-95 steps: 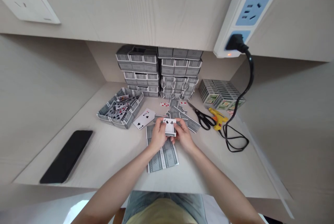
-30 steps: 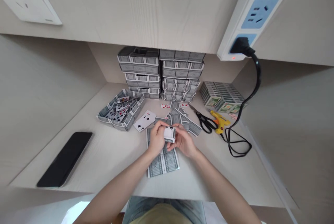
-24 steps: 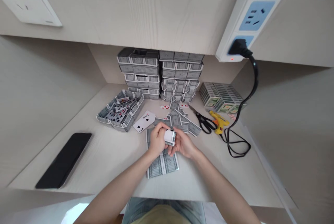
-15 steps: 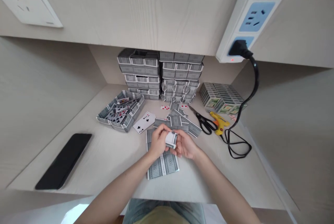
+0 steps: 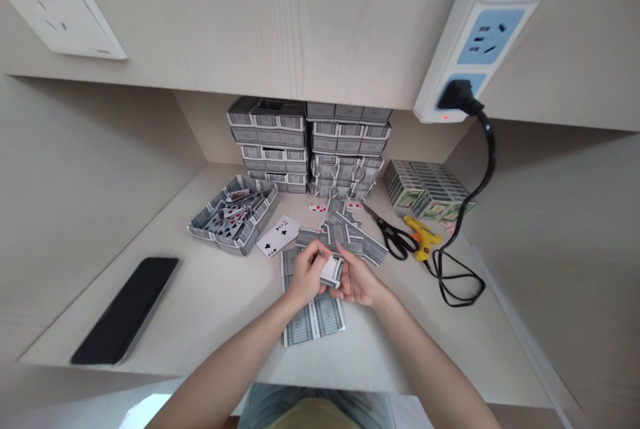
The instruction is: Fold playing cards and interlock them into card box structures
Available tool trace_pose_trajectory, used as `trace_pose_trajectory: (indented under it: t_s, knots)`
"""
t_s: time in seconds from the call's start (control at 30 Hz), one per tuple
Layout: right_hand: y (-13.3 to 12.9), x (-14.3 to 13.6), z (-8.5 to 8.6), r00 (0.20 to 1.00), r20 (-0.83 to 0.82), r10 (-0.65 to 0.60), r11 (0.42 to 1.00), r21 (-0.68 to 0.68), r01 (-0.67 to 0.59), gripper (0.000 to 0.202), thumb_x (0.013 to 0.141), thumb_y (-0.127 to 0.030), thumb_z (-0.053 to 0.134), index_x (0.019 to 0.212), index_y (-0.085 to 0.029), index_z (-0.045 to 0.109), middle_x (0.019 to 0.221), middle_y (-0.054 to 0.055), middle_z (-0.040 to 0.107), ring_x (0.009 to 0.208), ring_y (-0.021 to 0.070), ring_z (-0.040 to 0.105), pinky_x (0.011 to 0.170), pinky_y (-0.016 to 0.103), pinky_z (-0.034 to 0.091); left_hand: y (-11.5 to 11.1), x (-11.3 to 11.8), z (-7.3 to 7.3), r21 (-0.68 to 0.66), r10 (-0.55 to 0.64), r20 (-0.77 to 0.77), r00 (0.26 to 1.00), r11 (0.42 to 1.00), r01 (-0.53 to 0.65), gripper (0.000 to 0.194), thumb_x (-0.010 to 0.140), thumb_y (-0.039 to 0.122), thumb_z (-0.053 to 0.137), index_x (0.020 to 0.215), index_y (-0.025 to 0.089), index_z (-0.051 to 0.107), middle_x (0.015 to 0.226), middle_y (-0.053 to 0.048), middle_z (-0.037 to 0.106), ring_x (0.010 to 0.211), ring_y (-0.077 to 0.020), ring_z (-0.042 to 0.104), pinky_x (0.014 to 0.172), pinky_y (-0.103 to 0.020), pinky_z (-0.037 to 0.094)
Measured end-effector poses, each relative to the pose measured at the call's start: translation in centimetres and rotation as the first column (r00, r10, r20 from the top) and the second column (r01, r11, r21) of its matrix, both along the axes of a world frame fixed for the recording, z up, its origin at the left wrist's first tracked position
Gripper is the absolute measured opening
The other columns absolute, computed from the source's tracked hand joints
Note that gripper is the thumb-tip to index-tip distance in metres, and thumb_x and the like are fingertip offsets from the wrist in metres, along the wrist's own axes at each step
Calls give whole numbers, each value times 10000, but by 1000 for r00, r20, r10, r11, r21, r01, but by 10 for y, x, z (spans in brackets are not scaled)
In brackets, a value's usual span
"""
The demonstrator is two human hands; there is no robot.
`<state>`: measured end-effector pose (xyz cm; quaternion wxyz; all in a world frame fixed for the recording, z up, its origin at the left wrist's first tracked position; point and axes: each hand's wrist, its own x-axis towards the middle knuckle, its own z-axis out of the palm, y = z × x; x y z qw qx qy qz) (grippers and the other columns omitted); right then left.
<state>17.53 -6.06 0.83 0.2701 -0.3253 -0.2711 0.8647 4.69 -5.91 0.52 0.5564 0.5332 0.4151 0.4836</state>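
Between my two hands is a folded playing card (image 5: 331,269), its white face up and a grey patterned edge turned toward me. My left hand (image 5: 306,274) pinches its left side, thumb and fingers closed. The fingers of my right hand (image 5: 359,280) close on the right side. Beneath the hands lies a flat panel of joined grey-backed cards (image 5: 315,322), partly covered by them. Just beyond, loose grey-backed card strips (image 5: 345,232) lie in an overlapping heap. To their left is a face-up two of clubs (image 5: 278,237).
A card-made tray (image 5: 243,245) holding loose cards stands left, with a black phone (image 5: 125,311) nearer me. Stacked card boxes (image 5: 350,139) fill the back. At right lie scissors (image 5: 397,241), a yellow glue gun (image 5: 423,237) with a looping black cable (image 5: 493,149), and packed card decks (image 5: 425,187).
The folded card has shifted slightly right and turned a little in my fingers. Both hands keep their hold. The whole view has moved slightly.
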Motion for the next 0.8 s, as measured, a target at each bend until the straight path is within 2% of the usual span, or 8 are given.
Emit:
trace_pose_trajectory:
  t_s: [0.1,0.23,0.37,0.5,0.67,0.8]
  knots:
    - [-1,0,-1,999,38,-5,998,67,3,513,829,-567,303,875,-120,549,577,59,627,319,96,478,242,156,225,1,1,-1,-19,-1,-4,1000,1000,1,184,767,338,480,675,179,462,486,78,423,315,-53,365,291,-167,250]
    - [-3,-1,-1,994,65,-85,979,192,71,517,811,-577,355,864,-104,558,570,60,629,296,78,459,236,151,201,3,3,-1,-36,33,-2,999,999,-33,215,763,365,495,669,174,465,487,72,425,360,-58,392,323,-165,280]
    - [-4,-3,-1,987,53,-149,960,248,131,506,804,-569,378,870,-100,556,574,62,630,284,79,455,232,157,187,5,3,-1,-41,20,37,999,999,-18,168,765,345,498,817,186,495,537,73,443,365,-53,383,323,-159,280]
    - [-3,-3,-3,990,40,-138,969,210,127,464,819,-525,363,904,-104,537,572,62,626,290,93,462,242,166,185,5,3,-2,-31,-8,60,998,999,10,194,780,324,477,935,211,461,578,73,435,379,-57,390,301,-149,276]
    - [1,2,-4,996,39,-84,989,128,78,400,808,-461,344,914,-123,529,578,47,622,307,92,461,250,158,146,1,1,-3,23,-2,-36,999,1000,3,183,799,327,455,939,211,473,621,58,459,427,-62,414,342,-152,301]
    - [2,4,-2,999,29,-44,994,102,41,474,802,-537,327,906,-124,535,611,59,632,321,83,461,252,151,103,-1,-2,-2,90,14,-100,995,996,-5,189,804,328,449,931,200,505,670,28,514,494,-79,447,409,-169,335]
